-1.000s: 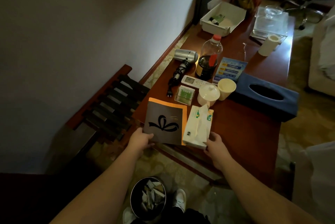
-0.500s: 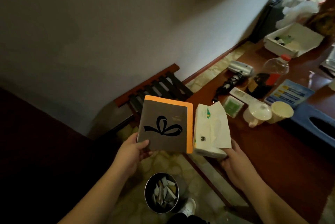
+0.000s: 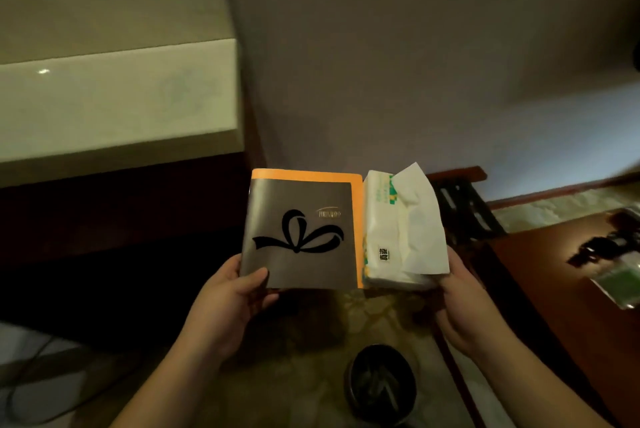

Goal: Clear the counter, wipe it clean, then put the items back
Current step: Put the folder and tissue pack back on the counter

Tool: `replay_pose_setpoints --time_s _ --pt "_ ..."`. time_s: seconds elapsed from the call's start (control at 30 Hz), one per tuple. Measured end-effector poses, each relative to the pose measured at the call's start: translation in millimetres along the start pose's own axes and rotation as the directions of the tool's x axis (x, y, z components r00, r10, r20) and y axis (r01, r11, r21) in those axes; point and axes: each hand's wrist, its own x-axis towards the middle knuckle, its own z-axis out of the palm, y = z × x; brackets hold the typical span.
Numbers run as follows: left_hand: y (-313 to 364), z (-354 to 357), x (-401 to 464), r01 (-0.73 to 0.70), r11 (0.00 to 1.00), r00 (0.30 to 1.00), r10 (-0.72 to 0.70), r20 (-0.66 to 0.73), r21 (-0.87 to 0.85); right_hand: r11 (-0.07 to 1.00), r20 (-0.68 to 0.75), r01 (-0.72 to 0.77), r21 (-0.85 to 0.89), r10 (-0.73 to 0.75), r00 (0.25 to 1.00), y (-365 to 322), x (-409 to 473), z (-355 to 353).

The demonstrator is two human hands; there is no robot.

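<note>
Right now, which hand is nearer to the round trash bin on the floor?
Right. The right hand, holding the tissue pack, sits just above and right of the bin; the left hand, gripping the booklet, is farther left.

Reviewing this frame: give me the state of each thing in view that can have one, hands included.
left hand: grips the booklet's lower left corner, thumb on the cover
right hand: holds the tissue pack from below
booklet: closed, held up off the counter
tissue pack: open, one tissue sticking out of the top, held in the air
bin: on the floor, scraps inside
counter: a few blurred items on it
</note>
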Motion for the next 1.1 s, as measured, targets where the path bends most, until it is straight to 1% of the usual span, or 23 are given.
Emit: replay_pose_setpoints --time_s 0.13,0.23,0.37,0.43,0.53,0.63,0.8,0.97,1.1 --pt "22.9 -91.1 -33.8 -0.072 0.996 0.994 0.067 -0.084 -0.058 0.995 0.127 0.012 -0.098 0.001 0.992 19.5 -10.6 87.9" --pt "38.7 -154.2 -57.7 -0.128 0.989 0.981 0.115 -0.156 -0.077 0.980 0.241 0.060 -0.190 -0.013 0.970 33.0 -17.4 151.6" --pt "58.8 -224.2 -87.1 -0.199 0.973 0.954 0.164 -0.251 -0.120 0.969 0.382 0.072 -0.235 0.024 0.924 45.7 -18.9 226.2" --pt "68.6 -251.1 -99.5 -0.243 0.960 0.936 0.194 -0.294 -0.141 0.970 0.426 0.070 -0.231 0.036 0.904 47.2 -20.3 262.2" --pt "84.8 -282.6 -115.3 -0.313 0.936 0.894 0.234 -0.381 -0.159 0.977 0.491 0.059 -0.206 0.051 0.870 47.6 -17.0 309.1" --pt "104.5 -307.1 -124.5 -0.373 0.913 0.855 0.269 -0.444 -0.165 0.971 0.535 0.106 -0.216 0.027 0.844 43.5 -12.5 354.8" --pt "150.4 -343.9 -125.7 -0.465 0.877 0.776 0.336 -0.533 -0.124 0.978 0.618 0.110 -0.177 0.024 0.786 30.6 12.9 431.9" --pt "208.2 -374.8 -104.1 -0.530 0.847 0.692 0.402 -0.600 -0.045 0.981 0.668 0.123 -0.151 0.009 0.744 12.3 52.8 515.0" --pt "256.9 -403.0 -70.9 -0.544 0.837 0.672 0.397 -0.626 -0.054 0.973 0.697 0.169 -0.160 -0.009 0.717 2.8 96.9 585.7"
